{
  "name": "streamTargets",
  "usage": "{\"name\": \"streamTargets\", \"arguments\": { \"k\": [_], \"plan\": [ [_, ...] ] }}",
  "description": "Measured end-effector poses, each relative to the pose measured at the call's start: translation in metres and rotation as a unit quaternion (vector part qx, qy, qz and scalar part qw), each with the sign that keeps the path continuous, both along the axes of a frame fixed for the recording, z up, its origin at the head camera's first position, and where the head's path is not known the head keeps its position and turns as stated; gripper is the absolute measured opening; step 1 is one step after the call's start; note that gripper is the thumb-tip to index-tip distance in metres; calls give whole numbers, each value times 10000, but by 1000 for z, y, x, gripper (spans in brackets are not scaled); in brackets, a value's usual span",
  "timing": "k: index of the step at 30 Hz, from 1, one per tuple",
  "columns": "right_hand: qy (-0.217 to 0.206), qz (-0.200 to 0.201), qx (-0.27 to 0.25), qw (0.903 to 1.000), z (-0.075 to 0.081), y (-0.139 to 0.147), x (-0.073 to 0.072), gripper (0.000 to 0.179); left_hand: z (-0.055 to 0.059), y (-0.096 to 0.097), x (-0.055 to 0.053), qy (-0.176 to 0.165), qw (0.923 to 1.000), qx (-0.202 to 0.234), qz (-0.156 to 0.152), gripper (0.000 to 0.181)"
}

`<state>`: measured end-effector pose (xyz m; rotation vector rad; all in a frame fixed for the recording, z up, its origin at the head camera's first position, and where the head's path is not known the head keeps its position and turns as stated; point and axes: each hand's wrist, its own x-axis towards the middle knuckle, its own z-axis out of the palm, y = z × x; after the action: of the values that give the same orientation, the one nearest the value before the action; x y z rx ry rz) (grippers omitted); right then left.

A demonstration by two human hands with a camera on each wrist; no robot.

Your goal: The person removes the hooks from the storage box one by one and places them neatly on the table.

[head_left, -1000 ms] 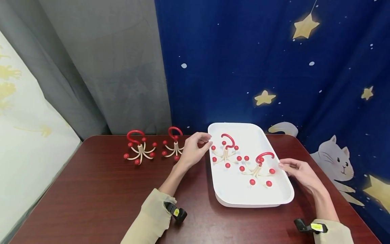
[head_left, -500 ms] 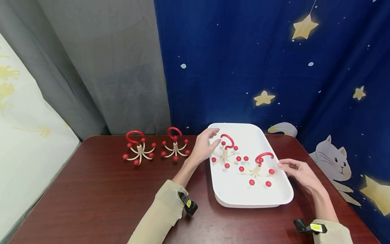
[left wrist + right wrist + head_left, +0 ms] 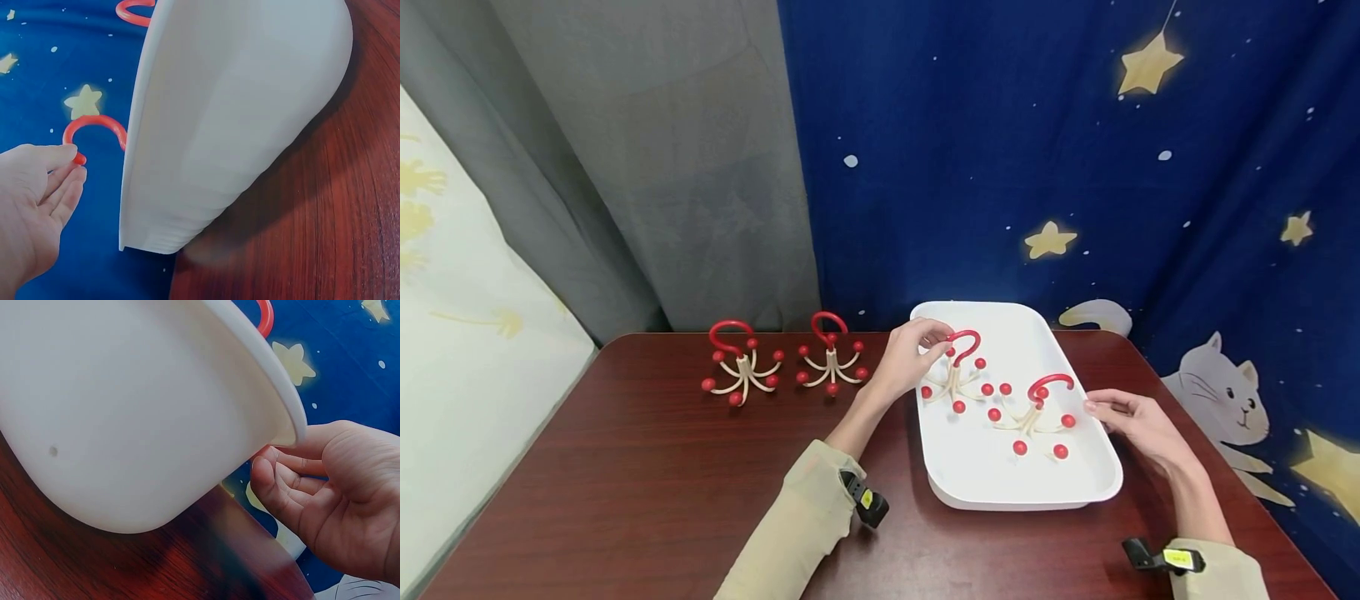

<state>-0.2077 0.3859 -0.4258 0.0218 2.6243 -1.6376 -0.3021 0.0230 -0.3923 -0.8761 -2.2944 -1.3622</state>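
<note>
My left hand (image 3: 901,367) reaches over the left side of the white tray (image 3: 985,483). Thumb and fingers pinch the free end of the red hook on one hanger (image 3: 955,385), whose cream arms curve out to red balls. Up close in the left wrist view, that red hook (image 3: 95,119) rises beyond the tray wall, its tip between my fingers. A second hanger (image 3: 1030,423) of the same kind sits nearer the right side of the tray. On the tray's right edge, my right hand (image 3: 1142,425) grips the rim, fingers curled at its outer side (image 3: 337,487).
Two more red-and-cream hangers, one at the far left (image 3: 743,371) and one beside it (image 3: 832,362), stand on the dark red wooden table (image 3: 662,492). Behind the table hang a grey curtain (image 3: 700,167) and a blue star-patterned curtain (image 3: 940,208).
My left hand has moved right, from the tray's left edge to the hanger, and now pinches its hook, which has turned slightly. The right hand stays at the rim.
</note>
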Motion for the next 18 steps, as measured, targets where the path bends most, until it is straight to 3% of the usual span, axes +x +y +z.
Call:
{"name": "streamTargets", "arguments": {
  "k": [12, 18],
  "plan": [
    [-10, 64, -95, 9999, 1, 1, 0, 53, 10, 9, 5, -451, 9977, -499, 122, 17],
    [-41, 77, -121, 9999, 2, 0, 0, 54, 14, 9, 9, -508, 9979, -387, 115, 15]
  ]
}}
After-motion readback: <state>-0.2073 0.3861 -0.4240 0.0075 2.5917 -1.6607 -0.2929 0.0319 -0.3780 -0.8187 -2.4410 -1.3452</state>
